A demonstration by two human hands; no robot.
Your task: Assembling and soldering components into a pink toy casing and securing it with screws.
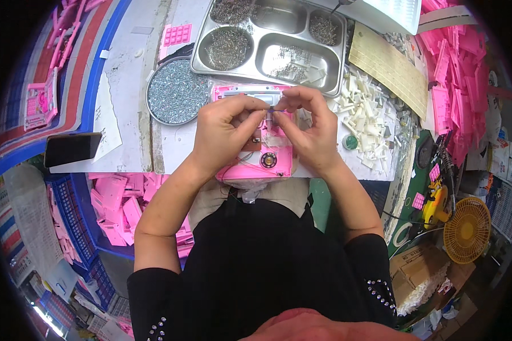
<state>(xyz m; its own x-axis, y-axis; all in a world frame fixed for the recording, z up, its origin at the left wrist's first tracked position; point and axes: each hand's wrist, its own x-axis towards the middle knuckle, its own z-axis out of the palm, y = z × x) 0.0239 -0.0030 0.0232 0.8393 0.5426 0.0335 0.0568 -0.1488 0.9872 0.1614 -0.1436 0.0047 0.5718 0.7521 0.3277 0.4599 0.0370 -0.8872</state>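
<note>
On the table in front of me lies a pink plastic casing point(281, 150) with thin wires, a brown board and a small round black speaker point(268, 160). Above its upper half, my left hand point(227, 126) and my right hand point(312, 129) come together, thumbs and index fingers pinched. A small dark piece point(271, 108) shows between the fingertips; it is too small to name. The fingers cover part of the casing's upper half, where a grey strip shows near the top edge.
A steel compartment tray point(256, 42) of small metal parts stands beyond the casing. A round dish point(178, 91) of screws is at left, white plastic pieces point(370, 119) at right. A phone point(73, 149) lies by the left edge; pink parts point(128, 210) fill a bin below.
</note>
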